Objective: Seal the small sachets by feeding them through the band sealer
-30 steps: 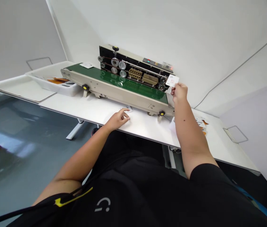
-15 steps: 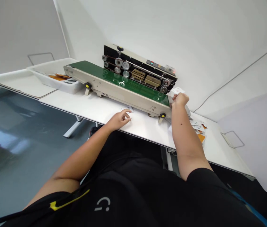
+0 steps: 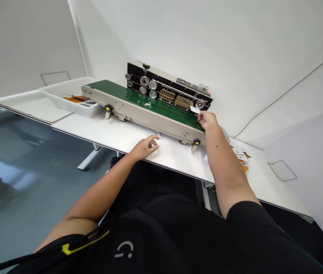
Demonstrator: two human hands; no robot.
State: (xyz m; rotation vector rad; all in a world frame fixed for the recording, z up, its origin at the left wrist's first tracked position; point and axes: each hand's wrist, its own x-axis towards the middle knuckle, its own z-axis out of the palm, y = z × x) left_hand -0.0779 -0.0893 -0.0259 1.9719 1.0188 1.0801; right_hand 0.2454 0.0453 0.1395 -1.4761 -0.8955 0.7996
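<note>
Printing on the white card (image 3: 195,109) in the right hand (image 3: 208,120) is too small to read. The left hand (image 3: 144,148) partly hides the paper slip (image 3: 157,134) at 12 o'clock. Markings on the band sealer's control panel (image 3: 191,84), at 1 o'clock, are illegible.

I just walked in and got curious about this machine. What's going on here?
A person is working at a band sealer with a green conveyor belt. Their right hand pinches a small white packet just above the belt's near end. Their left hand rests on the white table beside a small white slip. Orange and white packets lie to the right, and a white bin sits at the far end.
</note>
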